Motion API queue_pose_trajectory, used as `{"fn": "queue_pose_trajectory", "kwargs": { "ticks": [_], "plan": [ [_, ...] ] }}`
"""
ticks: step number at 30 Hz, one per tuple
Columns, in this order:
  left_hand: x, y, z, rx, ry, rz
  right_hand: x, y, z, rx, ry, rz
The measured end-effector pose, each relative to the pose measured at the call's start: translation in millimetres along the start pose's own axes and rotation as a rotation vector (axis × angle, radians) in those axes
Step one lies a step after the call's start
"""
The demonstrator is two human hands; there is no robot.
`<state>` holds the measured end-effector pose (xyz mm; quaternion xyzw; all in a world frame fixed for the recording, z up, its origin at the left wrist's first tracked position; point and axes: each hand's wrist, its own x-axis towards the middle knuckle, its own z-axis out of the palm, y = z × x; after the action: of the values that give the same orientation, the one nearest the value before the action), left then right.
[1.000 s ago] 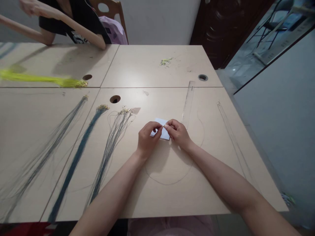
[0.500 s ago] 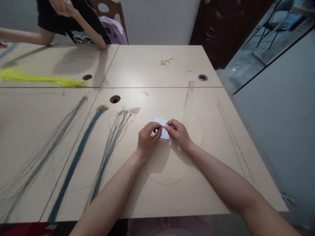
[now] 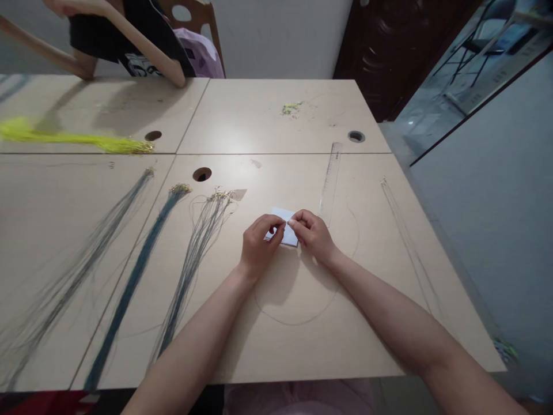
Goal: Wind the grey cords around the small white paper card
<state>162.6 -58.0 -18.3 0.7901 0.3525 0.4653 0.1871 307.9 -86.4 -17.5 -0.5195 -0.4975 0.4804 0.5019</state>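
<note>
Close together over a small pale pad (image 3: 291, 237), my left hand (image 3: 260, 243) and my right hand (image 3: 314, 235) are both closed in a pinch, fingertips almost touching. A thin grey cord (image 3: 292, 324) curves across the table in a wide loop below them, one end running up past my right wrist. Its ends seem to meet at my fingertips, where the tiny part between them is too small to make out. The pad's blue-white surface is partly covered by my fingers.
Left of my hands lie bundles of grey cords (image 3: 192, 253), blue cords (image 3: 138, 274) and more grey cords (image 3: 101, 236). Yellow cords (image 3: 86, 138) stretch toward a person (image 3: 142, 40) across the table. A clear ruler (image 3: 330, 178), yellow-green scraps (image 3: 291, 108) and two cords (image 3: 406, 239) lie beyond and right.
My hands and the cord loop stay almost the same. Across the table, the person's hands and forearms have shifted up and to the left.
</note>
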Motion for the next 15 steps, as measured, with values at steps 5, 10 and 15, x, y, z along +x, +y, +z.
{"fn": "queue_pose_trajectory", "kwargs": {
  "ticks": [5, 10, 15],
  "plan": [
    [-0.3, -0.5, 0.1, 0.010, -0.004, 0.007, -0.2, -0.7, -0.3, -0.013, -0.009, -0.008],
    [-0.7, -1.0, 0.2, 0.002, 0.013, 0.004, -0.5, -0.7, -0.4, -0.021, -0.005, 0.002],
    [0.1, 0.9, -0.5, -0.007, -0.001, -0.004, -0.3, 0.0, -0.7, -0.011, -0.006, -0.010]
  ]
}}
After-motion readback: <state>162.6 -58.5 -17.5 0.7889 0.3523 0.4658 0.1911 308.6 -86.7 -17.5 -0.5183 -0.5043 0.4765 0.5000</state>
